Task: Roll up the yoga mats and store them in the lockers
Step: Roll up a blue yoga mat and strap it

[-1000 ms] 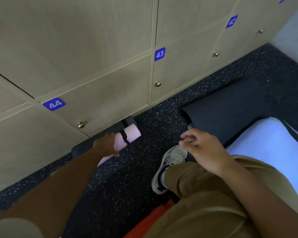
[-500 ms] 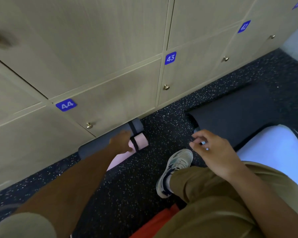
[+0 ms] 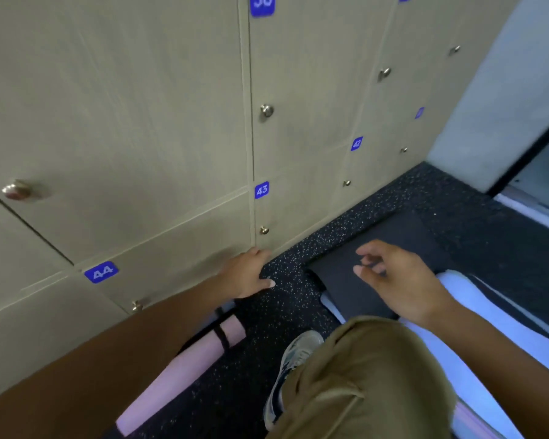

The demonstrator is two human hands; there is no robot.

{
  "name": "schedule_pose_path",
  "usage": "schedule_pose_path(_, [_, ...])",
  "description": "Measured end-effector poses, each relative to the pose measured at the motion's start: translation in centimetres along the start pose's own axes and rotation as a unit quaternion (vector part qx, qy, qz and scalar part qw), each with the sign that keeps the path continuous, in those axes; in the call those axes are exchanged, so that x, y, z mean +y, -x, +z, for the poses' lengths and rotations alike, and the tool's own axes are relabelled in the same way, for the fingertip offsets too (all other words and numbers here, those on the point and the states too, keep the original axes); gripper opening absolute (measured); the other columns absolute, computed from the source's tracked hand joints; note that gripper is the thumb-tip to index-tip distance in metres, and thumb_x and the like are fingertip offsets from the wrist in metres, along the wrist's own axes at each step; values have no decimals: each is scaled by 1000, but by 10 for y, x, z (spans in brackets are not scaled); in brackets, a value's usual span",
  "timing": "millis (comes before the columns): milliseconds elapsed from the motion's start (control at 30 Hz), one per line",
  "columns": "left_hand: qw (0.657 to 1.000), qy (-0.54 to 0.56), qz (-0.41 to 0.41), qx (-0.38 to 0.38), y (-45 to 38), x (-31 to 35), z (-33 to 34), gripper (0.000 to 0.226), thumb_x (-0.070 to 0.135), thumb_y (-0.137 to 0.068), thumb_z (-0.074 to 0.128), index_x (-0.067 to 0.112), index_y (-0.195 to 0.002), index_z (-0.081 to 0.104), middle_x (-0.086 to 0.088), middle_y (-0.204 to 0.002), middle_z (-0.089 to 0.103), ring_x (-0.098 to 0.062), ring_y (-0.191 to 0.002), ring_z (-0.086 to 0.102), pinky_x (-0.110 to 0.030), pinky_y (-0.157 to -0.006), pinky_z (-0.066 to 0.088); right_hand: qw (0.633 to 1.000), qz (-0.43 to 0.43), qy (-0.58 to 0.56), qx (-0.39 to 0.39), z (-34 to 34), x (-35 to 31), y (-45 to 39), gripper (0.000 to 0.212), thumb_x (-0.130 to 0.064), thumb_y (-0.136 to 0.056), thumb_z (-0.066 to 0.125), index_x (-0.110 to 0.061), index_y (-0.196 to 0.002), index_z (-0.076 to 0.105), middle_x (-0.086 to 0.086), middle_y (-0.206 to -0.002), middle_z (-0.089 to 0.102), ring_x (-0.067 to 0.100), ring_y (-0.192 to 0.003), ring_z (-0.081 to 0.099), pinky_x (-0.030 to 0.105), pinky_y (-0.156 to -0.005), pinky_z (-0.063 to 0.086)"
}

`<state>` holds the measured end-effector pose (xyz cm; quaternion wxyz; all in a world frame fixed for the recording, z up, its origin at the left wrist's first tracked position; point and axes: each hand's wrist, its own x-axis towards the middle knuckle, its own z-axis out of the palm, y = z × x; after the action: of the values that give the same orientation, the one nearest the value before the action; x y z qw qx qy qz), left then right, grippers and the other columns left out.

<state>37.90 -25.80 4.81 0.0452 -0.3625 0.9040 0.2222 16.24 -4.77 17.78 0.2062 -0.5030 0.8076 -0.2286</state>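
Down at the lower middle of the frame, the pink rolled mat [image 3: 184, 365] lies on the dark speckled floor [image 3: 298, 299], bound near its upper end by a black strap [image 3: 221, 332] that likely keeps it from uncoiling until it is stored. It rests just beside the foot of the lockers [image 3: 140, 122], below the door marked 44 [image 3: 101, 271], which is closed, so the mat is parked within easy reach rather than put away. The left hand [image 3: 249, 274], at centre frame, is free of the mat, fingers loosely spread and holding nothing, close to the bottom edge of the lockers near door 43 [image 3: 261, 189]. The right hand [image 3: 396, 280] hovers right of centre with fingers relaxed and slightly curled, also empty, above a dark mat [image 3: 362, 289] lying flat on the floor over a pale blue one [image 3: 488, 327]. Both look not yet rolled, so the job seems only partly done.
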Motion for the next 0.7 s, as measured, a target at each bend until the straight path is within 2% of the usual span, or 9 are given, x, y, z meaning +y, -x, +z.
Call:
schedule_pose_path(167, [995,-9,96,36,-11,90,-33,60,50,-94,66,22,-145,48,2,-144,50,-20,-124,55,-37,-100,46,999,16,16,39,-52,34,32,31,-30,-97,67,-23,-127,60,-7,-106,63,10,-94,61,24,-81,44])
schedule_pose_path(400, [973,49,225,-1,-20,225,-29,42,51,-91,70,28,-125,60,9,-120,61,3,-84,53,-27,-85,46,992,105,-8,75,-87,119,103,28,-29,-99,65,-25,-126,59,-6,-110,65,10,-94,63,27,-81,51])
schedule_pose_path(467, [967,45,248,-32,-21,257,-21,41,53,-91,69,29,-124,60,11,-117,59,4,-84,53,-29,-85,48,987,132,-36,88,-87,143,119,27,-28,-99,65,-26,-125,60,-9,-108,65,10,-93,64,29,-80,54])
schedule_pose_path(533, [962,39,265,-57,-21,286,-9,43,54,-92,68,28,-126,60,10,-119,60,-1,-89,55,-32,-87,50,982,159,-44,91,-85,167,129,25,-30,-100,65,-29,-123,59,-10,-108,65,7,-92,64,27,-74,56])
schedule_pose_path(633, [961,34,264,-78,-22,319,18,43,54,-92,67,29,-126,60,10,-121,61,-8,-94,57,-37,-91,52,973,206,-56,88,-72,205,135,26,-32,-100,63,-28,-125,58,-7,-112,64,9,-92,64,20,-61,48])
schedule_pose_path(700, [961,20,260,-95,-24,331,40,43,55,-92,67,29,-127,60,10,-123,61,-7,-94,56,-34,-89,51,968,234,-60,70,-56,231,134,30,-32,-100,64,-25,-129,58,-4,-116,63,14,-96,64,22,-66,49])
